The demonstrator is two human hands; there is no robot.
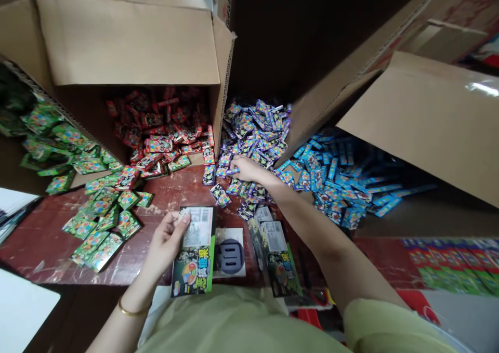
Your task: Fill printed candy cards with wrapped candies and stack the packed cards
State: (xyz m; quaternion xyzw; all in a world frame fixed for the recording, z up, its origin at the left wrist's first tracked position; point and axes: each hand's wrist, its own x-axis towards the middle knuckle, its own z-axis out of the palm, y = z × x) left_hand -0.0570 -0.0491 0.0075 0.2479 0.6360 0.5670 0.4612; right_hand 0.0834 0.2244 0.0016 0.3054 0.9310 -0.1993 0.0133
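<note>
My left hand (170,237) grips a flat printed candy packet (194,262) by its left edge, thumb on the white label. The packet is black and green with colourful lettering. My right hand (244,168) reaches to the front of a heap of small purple candy boxes (255,129). Its fingers are pinched on one purple candy box (233,171); the palm side is hidden. More printed packets (278,262) lie below my right forearm. Between them and my left hand is a white sheet with a dark round, slotted piece (230,256).
Open cardboard cartons (136,46) hold red boxes (159,145), green boxes (105,207) and blue boxes (331,171), which spill onto the dark red table (50,257). Rows of multicoloured boxes (452,267) lie at right. Carton flaps (429,119) jut over the blue heap.
</note>
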